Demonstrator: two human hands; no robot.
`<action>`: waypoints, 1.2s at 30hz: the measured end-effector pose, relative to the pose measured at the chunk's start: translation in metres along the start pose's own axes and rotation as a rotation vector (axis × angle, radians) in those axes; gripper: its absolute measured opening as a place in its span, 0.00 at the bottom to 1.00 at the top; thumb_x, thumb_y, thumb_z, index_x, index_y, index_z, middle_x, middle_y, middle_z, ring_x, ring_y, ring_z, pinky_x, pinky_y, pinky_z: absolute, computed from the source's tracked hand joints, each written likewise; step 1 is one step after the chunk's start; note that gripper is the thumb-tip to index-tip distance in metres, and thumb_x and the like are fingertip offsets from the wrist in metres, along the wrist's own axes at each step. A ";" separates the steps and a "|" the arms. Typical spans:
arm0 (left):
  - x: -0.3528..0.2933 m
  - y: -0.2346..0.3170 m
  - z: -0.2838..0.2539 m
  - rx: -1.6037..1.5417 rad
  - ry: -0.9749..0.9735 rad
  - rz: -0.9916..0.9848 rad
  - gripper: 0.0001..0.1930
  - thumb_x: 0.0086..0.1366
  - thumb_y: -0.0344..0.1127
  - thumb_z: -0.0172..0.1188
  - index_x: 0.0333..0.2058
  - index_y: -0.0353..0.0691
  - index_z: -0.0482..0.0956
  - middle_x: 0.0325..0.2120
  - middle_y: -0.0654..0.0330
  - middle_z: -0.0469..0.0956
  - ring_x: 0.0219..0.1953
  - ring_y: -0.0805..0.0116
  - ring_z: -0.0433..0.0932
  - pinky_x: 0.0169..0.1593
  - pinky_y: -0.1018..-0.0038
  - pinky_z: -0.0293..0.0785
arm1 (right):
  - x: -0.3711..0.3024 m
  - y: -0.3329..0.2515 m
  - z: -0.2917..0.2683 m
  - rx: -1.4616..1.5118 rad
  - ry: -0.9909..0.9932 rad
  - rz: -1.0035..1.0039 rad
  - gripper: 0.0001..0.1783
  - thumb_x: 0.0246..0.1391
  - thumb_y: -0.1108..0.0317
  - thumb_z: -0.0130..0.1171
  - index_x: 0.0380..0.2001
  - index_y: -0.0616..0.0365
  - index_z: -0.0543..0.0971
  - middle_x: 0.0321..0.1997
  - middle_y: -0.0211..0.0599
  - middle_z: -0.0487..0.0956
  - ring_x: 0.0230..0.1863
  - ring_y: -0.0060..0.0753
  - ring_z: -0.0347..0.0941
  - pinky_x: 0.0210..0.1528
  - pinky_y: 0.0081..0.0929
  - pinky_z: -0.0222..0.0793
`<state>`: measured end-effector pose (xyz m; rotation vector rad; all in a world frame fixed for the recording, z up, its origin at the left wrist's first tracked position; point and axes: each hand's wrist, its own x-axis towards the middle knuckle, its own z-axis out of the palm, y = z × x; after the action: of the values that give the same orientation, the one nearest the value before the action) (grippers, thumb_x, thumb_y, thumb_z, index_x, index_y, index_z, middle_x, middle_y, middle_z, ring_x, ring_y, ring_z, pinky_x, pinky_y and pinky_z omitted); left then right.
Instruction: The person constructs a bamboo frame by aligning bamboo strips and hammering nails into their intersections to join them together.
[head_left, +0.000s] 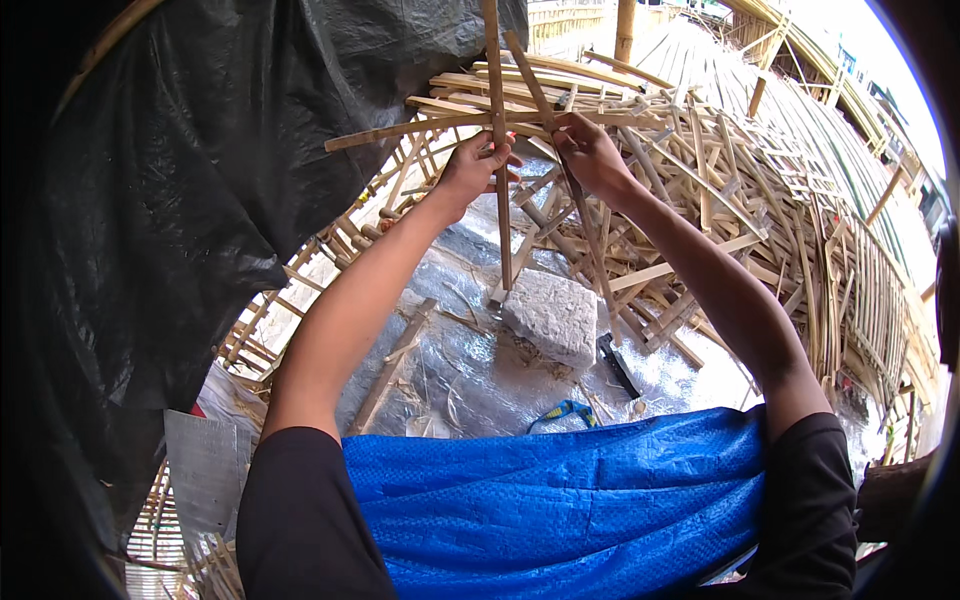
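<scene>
In front of me, my left hand [478, 172] grips an upright bamboo strip [504, 225] at the spot where it crosses a long, slightly bowed crosswise strip [400, 130]. Some of its fingers stick out to the right behind the upright strip. My right hand [592, 155] is closed where a second, slanting strip [588, 230] meets the same crosswise strip. Together the strips form a loose frame held above the ground. Just below their lower ends lies a rough, pale stone block [555, 315]. Whether the crossings are fastened cannot be made out.
A big heap of split bamboo pieces [700, 190] fills the right side. Black plastic sheeting [150, 200] hangs at left. Blue woven tarp [560, 490] covers my lap. On the silvery ground sheet [455, 350] lie a black narrow object [618, 368], a blue-yellow strap [565, 411] and a bamboo stick [390, 370].
</scene>
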<state>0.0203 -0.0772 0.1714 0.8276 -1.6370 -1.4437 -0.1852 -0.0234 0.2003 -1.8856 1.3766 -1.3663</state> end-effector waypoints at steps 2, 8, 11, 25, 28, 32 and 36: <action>0.000 -0.001 -0.007 0.053 0.058 0.039 0.12 0.71 0.44 0.52 0.46 0.45 0.74 0.35 0.63 0.79 0.33 0.69 0.80 0.41 0.68 0.78 | -0.010 -0.016 0.005 0.079 -0.028 0.091 0.11 0.64 0.66 0.51 0.47 0.54 0.75 0.26 0.36 0.78 0.22 0.23 0.71 0.27 0.29 0.68; 0.003 0.000 0.002 -0.001 0.123 0.057 0.14 0.73 0.45 0.50 0.41 0.41 0.76 0.24 0.67 0.73 0.26 0.80 0.73 0.31 0.82 0.71 | -0.015 -0.008 0.004 -0.256 -0.063 0.043 0.09 0.60 0.64 0.56 0.43 0.52 0.78 0.30 0.43 0.80 0.34 0.35 0.76 0.37 0.34 0.70; 0.003 -0.002 0.001 0.043 0.162 0.127 0.15 0.73 0.45 0.49 0.41 0.41 0.77 0.23 0.68 0.73 0.25 0.80 0.71 0.30 0.81 0.69 | -0.019 -0.003 0.011 -0.224 -0.058 0.050 0.10 0.60 0.63 0.56 0.43 0.51 0.78 0.30 0.41 0.80 0.32 0.32 0.76 0.36 0.33 0.70; 0.001 0.011 0.013 0.023 0.137 0.115 0.12 0.72 0.44 0.49 0.37 0.44 0.77 0.24 0.70 0.72 0.23 0.83 0.67 0.27 0.82 0.64 | -0.042 -0.009 0.040 0.286 -0.117 0.339 0.12 0.66 0.62 0.49 0.46 0.56 0.73 0.35 0.33 0.76 0.33 0.23 0.72 0.35 0.30 0.79; -0.001 0.017 0.015 -0.125 0.098 0.095 0.11 0.70 0.46 0.52 0.39 0.46 0.77 0.26 0.72 0.73 0.24 0.85 0.66 0.27 0.85 0.63 | -0.038 -0.005 0.036 0.453 -0.139 0.378 0.14 0.67 0.59 0.47 0.47 0.56 0.72 0.37 0.28 0.73 0.37 0.23 0.70 0.40 0.31 0.78; -0.001 0.024 0.018 -0.003 0.135 0.158 0.14 0.63 0.49 0.62 0.39 0.47 0.77 0.27 0.73 0.75 0.27 0.84 0.69 0.28 0.84 0.63 | -0.035 0.008 0.029 0.542 -0.217 0.411 0.15 0.68 0.56 0.47 0.46 0.54 0.72 0.37 0.26 0.71 0.40 0.22 0.69 0.43 0.32 0.76; -0.006 0.024 0.021 0.066 0.164 0.202 0.21 0.56 0.53 0.69 0.40 0.46 0.78 0.27 0.72 0.76 0.29 0.83 0.71 0.29 0.83 0.62 | -0.035 0.007 0.031 0.587 -0.242 0.400 0.15 0.67 0.55 0.48 0.45 0.53 0.73 0.34 0.25 0.72 0.36 0.21 0.69 0.40 0.27 0.72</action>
<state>0.0056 -0.0590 0.1930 0.7714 -1.6007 -1.1578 -0.1614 -0.0010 0.1654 -1.2594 1.0129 -1.1319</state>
